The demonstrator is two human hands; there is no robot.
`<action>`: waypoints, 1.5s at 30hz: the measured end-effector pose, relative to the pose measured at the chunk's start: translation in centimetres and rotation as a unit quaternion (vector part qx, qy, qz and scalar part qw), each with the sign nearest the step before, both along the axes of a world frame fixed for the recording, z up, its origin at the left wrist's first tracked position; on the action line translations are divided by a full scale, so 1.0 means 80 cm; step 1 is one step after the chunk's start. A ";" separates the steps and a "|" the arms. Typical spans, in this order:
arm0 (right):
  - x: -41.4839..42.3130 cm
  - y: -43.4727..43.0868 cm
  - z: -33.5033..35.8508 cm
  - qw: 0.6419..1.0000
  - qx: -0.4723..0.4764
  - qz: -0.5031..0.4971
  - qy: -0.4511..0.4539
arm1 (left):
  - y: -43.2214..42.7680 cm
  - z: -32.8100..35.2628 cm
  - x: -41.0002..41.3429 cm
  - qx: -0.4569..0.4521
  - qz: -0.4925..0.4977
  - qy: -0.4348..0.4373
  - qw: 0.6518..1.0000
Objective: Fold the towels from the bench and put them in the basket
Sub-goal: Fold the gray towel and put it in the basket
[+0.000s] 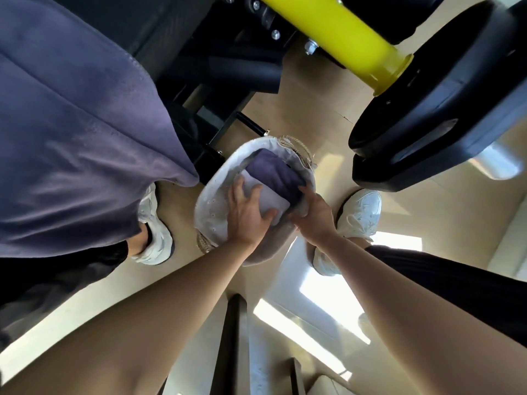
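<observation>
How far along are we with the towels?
Done: dark purple folded towel lies in the white-lined woven basket. In hand: left hand grips the pale folded towel inside it, right hand alongside. Left: bench top unseen, so remaining towels unknown.

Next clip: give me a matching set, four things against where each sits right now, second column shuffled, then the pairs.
Things:
1 purple towel
2 pale towel
3 yellow bar
4 white shoe

Places:
A beside the basket, on the view's right
B held by the left hand
C at the top of the view
D in the basket, on its far side

Pairs: 1-D, 2-B, 3-C, 4-A
</observation>
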State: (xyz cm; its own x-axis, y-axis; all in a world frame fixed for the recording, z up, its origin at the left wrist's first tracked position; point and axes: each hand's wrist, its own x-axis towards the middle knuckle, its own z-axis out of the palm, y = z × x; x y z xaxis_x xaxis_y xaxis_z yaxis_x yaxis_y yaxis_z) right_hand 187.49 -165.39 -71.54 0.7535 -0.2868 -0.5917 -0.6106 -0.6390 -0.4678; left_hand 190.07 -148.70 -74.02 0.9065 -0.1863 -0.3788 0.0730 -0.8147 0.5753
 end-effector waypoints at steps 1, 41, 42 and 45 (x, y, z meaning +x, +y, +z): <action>-0.001 0.001 0.001 1.000 -0.001 -0.001 -0.014 | -0.001 -0.004 0.002 -0.005 -0.008 -0.004 1.000; 0.133 0.035 0.422 0.896 0.111 -0.183 -0.389 | 0.157 0.368 0.097 0.102 -0.002 -0.337 0.936; 0.151 0.034 0.441 0.886 0.141 -0.201 -0.394 | 0.158 0.364 0.102 0.122 0.003 -0.308 0.944; 0.201 0.030 0.480 0.869 0.202 -0.236 -0.385 | 0.150 0.363 0.111 0.143 0.007 -0.272 0.951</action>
